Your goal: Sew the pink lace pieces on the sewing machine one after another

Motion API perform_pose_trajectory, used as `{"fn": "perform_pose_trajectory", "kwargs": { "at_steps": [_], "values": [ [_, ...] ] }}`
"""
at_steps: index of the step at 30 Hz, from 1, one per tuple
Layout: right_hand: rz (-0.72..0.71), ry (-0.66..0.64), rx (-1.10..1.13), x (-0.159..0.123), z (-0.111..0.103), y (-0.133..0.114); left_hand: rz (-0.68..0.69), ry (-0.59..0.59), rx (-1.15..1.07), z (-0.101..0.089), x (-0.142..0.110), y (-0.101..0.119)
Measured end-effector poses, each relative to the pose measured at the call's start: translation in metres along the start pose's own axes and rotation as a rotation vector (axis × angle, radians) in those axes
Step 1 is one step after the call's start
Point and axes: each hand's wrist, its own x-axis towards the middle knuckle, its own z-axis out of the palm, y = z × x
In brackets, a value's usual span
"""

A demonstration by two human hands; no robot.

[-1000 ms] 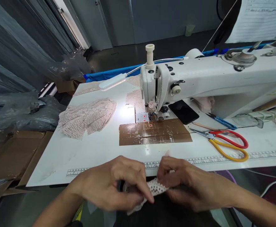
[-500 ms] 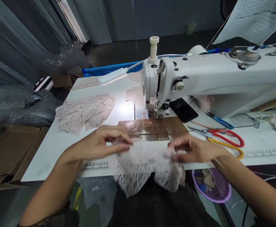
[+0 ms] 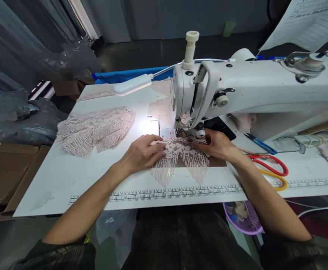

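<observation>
A pale pink lace piece (image 3: 181,159) with two pointed flaps lies spread over the brown taped plate (image 3: 218,162) in front of the sewing machine (image 3: 192,97). Its scalloped top edge runs just before the needle area. My left hand (image 3: 144,152) pinches the left end of that edge. At the right end, my right hand (image 3: 216,143) has thumb and fingers closed on the lace, close to the presser foot, which is partly hidden. A stack of similar lace pieces (image 3: 96,129) rests on the table to the left.
Red- and yellow-handled scissors (image 3: 271,168) and blue snips (image 3: 261,143) lie right of my right hand. A black phone (image 3: 220,127) sits under the machine arm. A ruler tape (image 3: 166,194) lines the front edge. Below is a purple basket (image 3: 244,221).
Both hands have moved forward with the lace piece, from above the table's front edge to the machine's needle area. The lace now lies flat, its flaps toward me.
</observation>
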Motion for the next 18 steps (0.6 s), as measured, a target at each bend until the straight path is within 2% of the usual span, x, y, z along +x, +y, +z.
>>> {"fn": "perform_pose_trajectory", "kwargs": {
  "at_steps": [2, 4, 7, 10, 12, 15, 17, 18],
  "values": [
    [-0.021, -0.039, 0.041, -0.003, -0.004, 0.004, 0.101, -0.102, -0.073, 0.003, 0.001, 0.006],
    [-0.005, -0.093, 0.223, -0.005, -0.004, 0.006, 0.135, -0.151, -0.096, 0.005, 0.002, 0.011],
    [0.111, -0.196, 0.63, -0.006, 0.004, -0.001, 0.101, -0.164, -0.067, 0.007, 0.003, 0.016],
    [0.257, -0.299, 0.955, -0.006, 0.019, -0.022, 0.05, -0.148, -0.075, 0.006, 0.001, 0.018],
    [0.289, -0.313, 1.162, -0.006, 0.029, -0.042, -0.027, -0.108, -0.209, 0.004, -0.001, 0.017],
    [0.197, -0.354, 1.436, -0.004, 0.04, -0.068, -0.217, -0.084, -0.609, 0.0, -0.005, 0.015],
    [0.101, -0.396, 1.449, -0.002, 0.043, -0.074, -0.383, -0.096, -0.766, -0.002, -0.006, 0.015],
    [0.06, -0.372, 1.382, -0.002, 0.044, -0.072, -0.471, -0.086, -0.771, -0.002, -0.006, 0.015]
  ]
}}
